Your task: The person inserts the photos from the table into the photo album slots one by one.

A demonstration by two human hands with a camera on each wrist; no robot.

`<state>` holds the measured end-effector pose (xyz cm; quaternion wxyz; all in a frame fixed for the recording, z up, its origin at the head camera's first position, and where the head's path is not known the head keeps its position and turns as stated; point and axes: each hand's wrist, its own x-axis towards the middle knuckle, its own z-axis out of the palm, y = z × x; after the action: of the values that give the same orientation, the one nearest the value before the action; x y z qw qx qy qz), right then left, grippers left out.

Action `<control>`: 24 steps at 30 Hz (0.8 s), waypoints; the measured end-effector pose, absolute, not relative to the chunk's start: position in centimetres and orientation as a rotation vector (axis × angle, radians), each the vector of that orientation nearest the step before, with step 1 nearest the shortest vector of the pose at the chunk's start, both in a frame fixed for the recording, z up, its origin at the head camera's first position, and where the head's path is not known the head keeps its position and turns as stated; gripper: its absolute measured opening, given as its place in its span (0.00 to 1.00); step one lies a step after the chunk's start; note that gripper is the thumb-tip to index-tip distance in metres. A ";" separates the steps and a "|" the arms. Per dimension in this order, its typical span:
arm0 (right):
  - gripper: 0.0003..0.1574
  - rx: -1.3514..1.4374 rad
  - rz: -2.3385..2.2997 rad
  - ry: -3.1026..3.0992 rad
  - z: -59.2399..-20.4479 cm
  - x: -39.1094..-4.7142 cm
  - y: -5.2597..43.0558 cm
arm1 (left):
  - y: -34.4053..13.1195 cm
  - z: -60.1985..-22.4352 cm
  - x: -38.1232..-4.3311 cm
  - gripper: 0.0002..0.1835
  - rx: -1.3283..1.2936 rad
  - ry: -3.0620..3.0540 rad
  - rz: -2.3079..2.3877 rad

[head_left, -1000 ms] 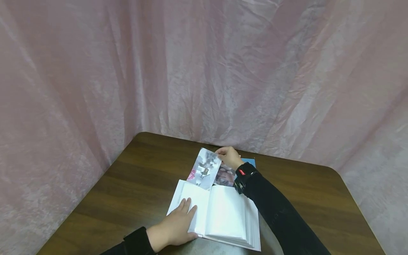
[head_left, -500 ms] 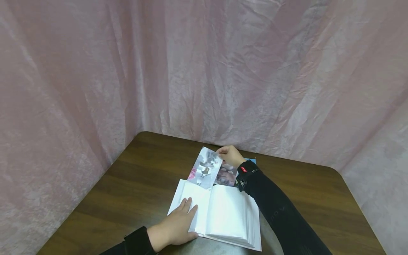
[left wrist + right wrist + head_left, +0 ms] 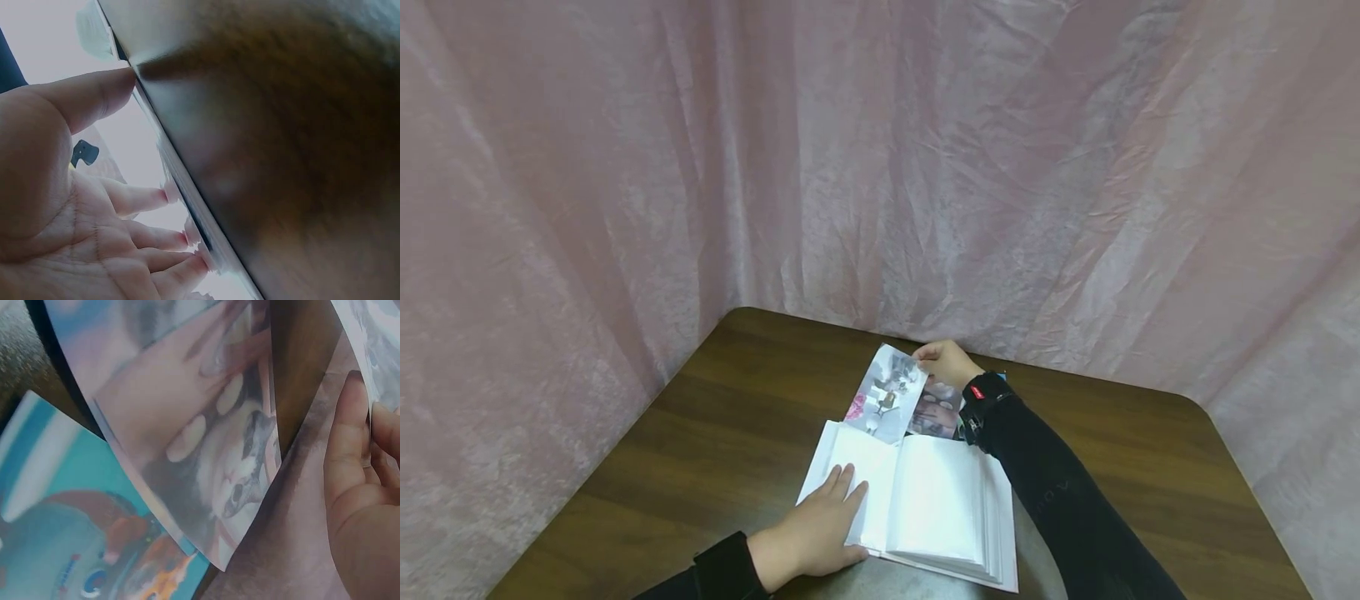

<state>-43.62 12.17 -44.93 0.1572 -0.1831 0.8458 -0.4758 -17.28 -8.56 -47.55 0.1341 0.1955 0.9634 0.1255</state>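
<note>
Head: photo lengthwise away, rightward-slanted

Held photo — cropped in right-wrist view, teal picture overlapped

head: pages washed white | left wrist: tabletop shadowed, blurred | right wrist: muted light, soft detail
</note>
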 end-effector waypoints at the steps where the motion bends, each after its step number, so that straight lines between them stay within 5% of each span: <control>1: 0.11 -0.527 -1.362 2.417 -44.8 -43.7 12.1 | -8.6 -47.5 -17.3 0.46 0.569 2.793 0.362; 24: 0.16 -0.510 -1.351 2.359 -44.1 -43.8 12.0 | -8.5 -47.4 -17.2 0.46 0.588 2.806 0.351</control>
<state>-43.80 11.96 -44.05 0.1868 -0.1810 0.8379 -0.4798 -17.18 -8.51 -47.43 0.1261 0.2019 0.9637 0.1207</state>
